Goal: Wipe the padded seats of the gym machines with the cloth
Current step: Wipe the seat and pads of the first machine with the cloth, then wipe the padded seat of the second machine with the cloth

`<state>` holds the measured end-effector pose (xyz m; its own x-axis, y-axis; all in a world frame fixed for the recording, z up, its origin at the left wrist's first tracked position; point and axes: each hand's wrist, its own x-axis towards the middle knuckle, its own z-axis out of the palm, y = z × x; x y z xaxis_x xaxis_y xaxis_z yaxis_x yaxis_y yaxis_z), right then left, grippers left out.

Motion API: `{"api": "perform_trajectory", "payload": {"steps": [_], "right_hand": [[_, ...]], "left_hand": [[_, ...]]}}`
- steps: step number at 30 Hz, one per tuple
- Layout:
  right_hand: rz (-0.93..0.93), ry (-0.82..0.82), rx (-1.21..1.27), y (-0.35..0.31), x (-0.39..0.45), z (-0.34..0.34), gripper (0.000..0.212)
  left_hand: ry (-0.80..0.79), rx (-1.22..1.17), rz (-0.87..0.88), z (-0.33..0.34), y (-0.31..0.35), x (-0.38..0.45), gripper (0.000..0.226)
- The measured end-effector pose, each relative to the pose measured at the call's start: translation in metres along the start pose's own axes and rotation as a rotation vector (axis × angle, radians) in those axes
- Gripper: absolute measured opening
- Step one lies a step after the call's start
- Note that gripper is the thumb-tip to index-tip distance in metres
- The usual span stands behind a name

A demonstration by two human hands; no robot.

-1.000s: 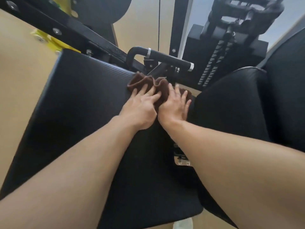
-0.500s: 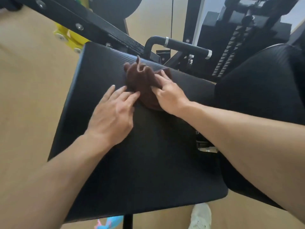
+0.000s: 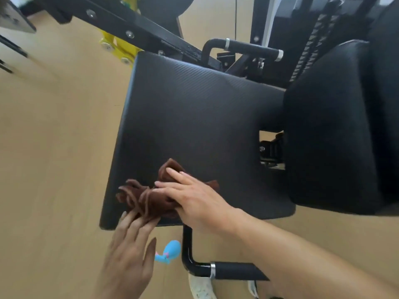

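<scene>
**Cloth bunched at the near edge of the seat**

The brown cloth (image 3: pixel 151 199) lies crumpled on the black padded seat (image 3: pixel 194 117), close to the seat's near edge and toward its left corner. It is gathered into ridged folds, and its long axis runs roughly left to right across the seat, rising a little toward the right, where one flap pokes up toward the middle of the pad. The seat itself stretches away from the near edge toward the black frame bar (image 3: pixel 133 26) and the far handle (image 3: pixel 250 48).

The right hand (image 3: pixel 194 199) lies palm down on the right half of the cloth, fingers straight and spread, pointing left and slightly away, pressing the fabric flat against the pad. Its forearm comes in from the lower right. The left hand (image 3: pixel 129 253) reaches up from below with its fingers extended and close together; the fingertips touch the near left side of the cloth at the seat's edge, while the palm hangs out over the floor (image 3: pixel 54 147). Neither hand is curled round the cloth.

A second black pad (image 3: pixel 336 130) stands just right of the seat. Below the seat's near edge a near handle (image 3: pixel 226 270) sticks out to the right, and a small blue toy (image 3: pixel 169 252) lies on the floor just left of it.
</scene>
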<state>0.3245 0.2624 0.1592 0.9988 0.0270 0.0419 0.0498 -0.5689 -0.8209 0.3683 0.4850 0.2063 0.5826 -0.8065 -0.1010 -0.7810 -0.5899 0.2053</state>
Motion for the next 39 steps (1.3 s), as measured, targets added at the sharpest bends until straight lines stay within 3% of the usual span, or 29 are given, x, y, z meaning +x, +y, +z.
{"api": "perform_trajectory", "payload": {"steps": [4,7,10,13,16,19,22,24,27,30,33,37,39], "right_hand": [[0.374,0.196,-0.01,0.039,-0.074,-0.015,0.058],[0.732,0.436,0.067,0.062,-0.13,-0.012,0.055],[0.989,0.712,0.224,0.062,-0.145,-0.002,0.047],[1.115,0.81,0.337,0.043,-0.116,0.003,0.046],[1.086,0.727,0.367,-0.001,-0.077,0.019,0.05],[0.932,0.582,0.425,-0.072,-0.043,0.047,0.042],[0.794,0.306,0.514,-0.143,-0.015,0.075,0.048],[0.752,0.125,0.7,-0.189,-0.006,0.093,0.046],[0.793,0.105,0.896,-0.251,-0.018,0.105,0.042],[0.825,0.237,1.008,-0.291,-0.061,0.096,0.041],[0.818,0.399,1.059,-0.299,-0.121,0.077,0.032],[1.0,0.786,1.226,-0.296,-0.217,0.048,0.033],[1.059,0.905,1.184,-0.298,-0.269,0.04,0.033]], "left_hand": [[-0.144,-0.117,0.18,0.029,0.065,0.043,0.045],[-0.255,-0.109,0.339,0.039,0.114,0.07,0.045],[-0.328,-0.174,0.325,0.036,0.135,0.072,0.044],[-0.223,-0.44,0.258,0.025,0.128,0.032,0.038],[-0.11,-0.744,-0.032,0.009,0.097,-0.036,0.034],[-0.115,-0.855,-0.48,-0.007,0.052,-0.103,0.038],[-0.058,-1.006,-0.896,-0.024,0.016,-0.137,0.03],[-0.084,-1.172,-1.097,-0.043,0.001,-0.143,0.02],[-0.068,-1.546,-1.313,-0.068,-0.012,-0.142,0.051],[-0.136,-1.755,-1.26,-0.094,0.004,-0.142,0.062],[-0.302,-1.604,-1.072,-0.113,0.042,-0.144,0.052],[-0.466,-1.45,-0.849,-0.121,0.119,-0.151,0.029],[-0.546,-1.402,-0.728,-0.122,0.165,-0.157,0.028]]}}
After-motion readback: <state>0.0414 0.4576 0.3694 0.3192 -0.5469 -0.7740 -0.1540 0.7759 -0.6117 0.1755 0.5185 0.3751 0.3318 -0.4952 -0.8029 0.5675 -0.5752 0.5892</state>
